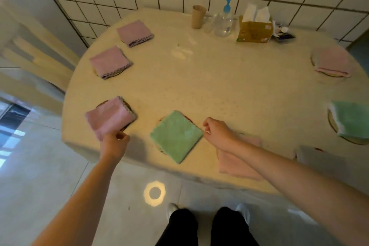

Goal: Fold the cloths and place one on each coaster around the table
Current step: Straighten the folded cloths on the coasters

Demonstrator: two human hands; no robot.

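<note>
Left hand [115,139] has a folded pink cloth [108,117] pinched by its near corner, fingers curled tight on the fabric, and the cloth slants up and away from the hand across a dark coaster [127,107] whose rim peeks out on the far side. Taking the green cloth [175,136] in the middle as our marker: that pink one lies to its left, and the right hand [216,131] sits just at its right corner, fingers loosely curled. It seems to be nipping that corner, though I can't quite tell if there's fabric in the pinch. The green cloth lies diamond-wise over its own coaster, a sliver of dark edge showing at its far side. Right of it, under the right forearm, another pink cloth [237,164] lies by the table [219,78] edge. So the left hand is plainly the nearer one for the pink cloth, whose long axis runs diagonally off the coaster's centre. I'd judge it wants a nudge away from the table edge to sit square.
</note>
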